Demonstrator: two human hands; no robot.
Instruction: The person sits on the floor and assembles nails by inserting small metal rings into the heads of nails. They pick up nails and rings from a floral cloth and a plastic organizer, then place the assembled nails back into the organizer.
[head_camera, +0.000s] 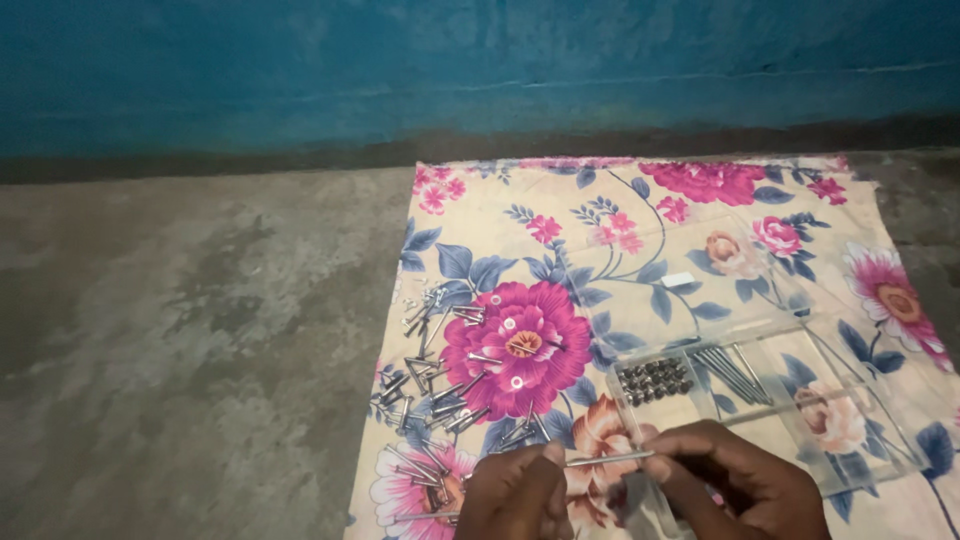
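Over floral cloth (640, 250), left hand (515, 495) and right hand (740, 480), each grip pinched tight on one long bolt (608, 459)

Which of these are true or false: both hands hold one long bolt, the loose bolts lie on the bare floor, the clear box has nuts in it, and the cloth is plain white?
1. Both the left hand and the right hand hold one long bolt. True.
2. The loose bolts lie on the bare floor. False: they lie on the cloth.
3. The clear box holds dark nuts. True.
4. The cloth is plain white. False: it is cream with pink flowers.
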